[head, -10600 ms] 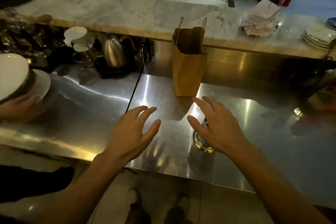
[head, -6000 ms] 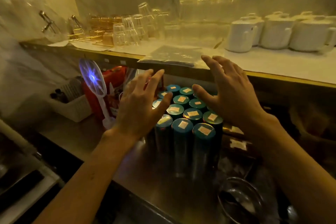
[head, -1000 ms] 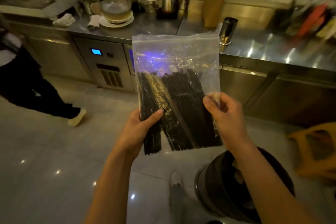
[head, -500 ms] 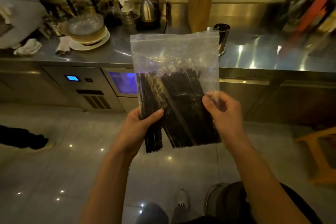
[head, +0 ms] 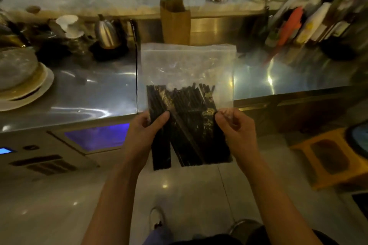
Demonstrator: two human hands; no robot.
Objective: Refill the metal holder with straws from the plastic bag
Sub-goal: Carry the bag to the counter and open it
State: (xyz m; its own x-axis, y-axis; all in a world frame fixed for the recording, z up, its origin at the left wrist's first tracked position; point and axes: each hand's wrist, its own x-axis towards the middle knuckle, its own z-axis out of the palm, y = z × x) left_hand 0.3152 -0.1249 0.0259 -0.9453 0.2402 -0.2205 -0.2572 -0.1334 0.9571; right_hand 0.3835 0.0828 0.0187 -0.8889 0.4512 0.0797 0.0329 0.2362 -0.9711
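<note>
A clear plastic bag (head: 187, 65) hangs upright in front of me over the steel counter's front edge. Its lower half is filled with several black straws (head: 189, 125). My left hand (head: 145, 135) pinches the bag's left side with the thumb across the straws. My right hand (head: 237, 131) pinches the right side at about the same height. The bag's top looks closed. The metal holder is hidden, probably behind the bag.
The steel counter (head: 89, 93) carries stacked white plates (head: 23, 83) at left, a metal kettle (head: 106, 34), a brown paper bag (head: 175, 22) behind the plastic bag, and bottles (head: 302, 24) at right. A yellow stool (head: 328, 157) stands on the floor at right.
I have stepped closer to the counter with the bag held in both hands. The metal holder, visible beside the bag's top right corner before, is now out of sight behind it.
</note>
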